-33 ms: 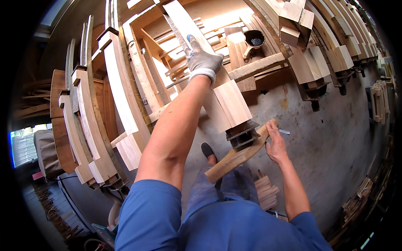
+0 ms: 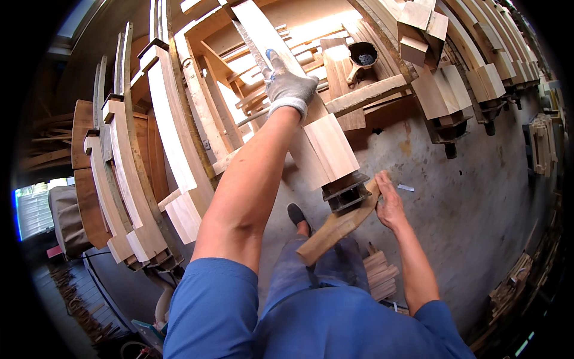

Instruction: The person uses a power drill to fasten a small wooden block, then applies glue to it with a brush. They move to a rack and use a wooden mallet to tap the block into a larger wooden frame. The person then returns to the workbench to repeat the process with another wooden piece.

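Left hand splayed on beam | right hand against bar, can't tell grip

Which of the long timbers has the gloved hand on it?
The central timber, its near end just above a dark metal fitting. The gloved left hand rests on it; the left-side timbers and right-side timbers have none.

Left hand: gloved, fingers spread over pale timber lying along a metal clamp.
Right hand: bare, against the wooden bar's far end; grip hard to make out.
Wooden bar: slanting across the clamp's near end.
Dark cup: toward the wooden frame's near right corner.
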### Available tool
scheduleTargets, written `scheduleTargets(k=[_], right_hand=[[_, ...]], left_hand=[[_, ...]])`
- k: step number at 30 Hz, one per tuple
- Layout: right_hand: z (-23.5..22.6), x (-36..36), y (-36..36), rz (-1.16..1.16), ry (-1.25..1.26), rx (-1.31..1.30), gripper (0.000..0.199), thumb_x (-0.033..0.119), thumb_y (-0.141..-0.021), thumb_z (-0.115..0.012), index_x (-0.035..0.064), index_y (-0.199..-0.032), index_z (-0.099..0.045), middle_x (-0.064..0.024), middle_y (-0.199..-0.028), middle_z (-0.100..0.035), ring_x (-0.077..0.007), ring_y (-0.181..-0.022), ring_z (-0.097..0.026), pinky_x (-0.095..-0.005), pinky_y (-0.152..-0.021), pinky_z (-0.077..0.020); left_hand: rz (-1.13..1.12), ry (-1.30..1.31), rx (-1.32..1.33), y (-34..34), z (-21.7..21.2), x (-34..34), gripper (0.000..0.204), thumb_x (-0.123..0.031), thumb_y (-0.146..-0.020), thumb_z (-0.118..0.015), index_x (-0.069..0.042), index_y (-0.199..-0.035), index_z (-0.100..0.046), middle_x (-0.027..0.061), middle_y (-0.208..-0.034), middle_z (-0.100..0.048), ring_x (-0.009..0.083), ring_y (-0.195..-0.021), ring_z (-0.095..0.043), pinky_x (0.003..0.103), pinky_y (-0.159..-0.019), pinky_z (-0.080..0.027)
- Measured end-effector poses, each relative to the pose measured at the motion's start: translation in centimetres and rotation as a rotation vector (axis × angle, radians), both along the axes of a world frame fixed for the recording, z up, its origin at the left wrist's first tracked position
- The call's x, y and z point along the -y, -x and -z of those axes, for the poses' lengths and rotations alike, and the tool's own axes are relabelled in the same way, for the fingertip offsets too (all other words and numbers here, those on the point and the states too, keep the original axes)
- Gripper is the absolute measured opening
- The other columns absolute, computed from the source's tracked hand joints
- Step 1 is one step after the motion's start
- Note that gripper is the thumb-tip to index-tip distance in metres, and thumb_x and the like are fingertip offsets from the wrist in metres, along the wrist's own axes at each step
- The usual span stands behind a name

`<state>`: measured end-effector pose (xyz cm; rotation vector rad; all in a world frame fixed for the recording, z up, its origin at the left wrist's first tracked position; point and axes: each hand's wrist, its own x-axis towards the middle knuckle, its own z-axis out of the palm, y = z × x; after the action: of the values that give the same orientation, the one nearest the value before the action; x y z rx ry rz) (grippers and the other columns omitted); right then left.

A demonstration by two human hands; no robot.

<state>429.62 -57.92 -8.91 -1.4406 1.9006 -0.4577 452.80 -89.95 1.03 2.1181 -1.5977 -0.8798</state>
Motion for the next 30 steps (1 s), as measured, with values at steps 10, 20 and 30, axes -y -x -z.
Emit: scheduleTargets(k=[10, 20, 30], right_hand=[[5.5, -6.8, -17.4, 0.211, -0.861, 1.509, 0.051, 0.012, -0.09, -0.081, 0.002, -0.137, -0.062, -0.0113, -0.129, -0.069, -0.0212, -0.12, -0.066, -0.042, -0.102, -0.0554], [-14.1, -4.9, -7.3, 0.369, -0.155, 1.431, 0.086, 0.021, -0.083, -0.088, -0.0066, -0.152, -0.045, -0.0239, -0.152, -0.049, -0.034, -0.122, -0.064, -0.0417, -0.098, -0.0554], [-14.1, -2.4, -4.7, -0.063, 0.472, -0.483, 0.059, 0.0, -0.085, -0.068, 0.0016, -0.143, -0.061, -0.0151, -0.068, -0.062, -0.0321, -0.056, -0.056, -0.0422, -0.059, -0.0509]], left_hand=[[-0.014, 0.08, 0.046, -0.1, 0.7, -0.3, 0.114, -0.032, -0.077, -0.074, -0.007, -0.168, -0.011, 0.0313, -0.169, -0.015, 0.0424, -0.151, -0.036, 0.034, -0.126, -0.031], [-0.005, 0.006, 0.028, -0.2, 0.2, -0.1, 0.117, -0.037, -0.078, -0.076, -0.008, -0.168, -0.007, 0.0285, -0.172, -0.005, 0.0392, -0.154, -0.032, 0.034, -0.126, -0.029], [-0.004, 0.031, 0.033, -0.3, 0.6, 0.0, 0.119, -0.041, -0.077, -0.078, -0.008, -0.168, -0.009, 0.0254, -0.173, -0.003, 0.0378, -0.155, -0.031, 0.035, -0.126, -0.03]])
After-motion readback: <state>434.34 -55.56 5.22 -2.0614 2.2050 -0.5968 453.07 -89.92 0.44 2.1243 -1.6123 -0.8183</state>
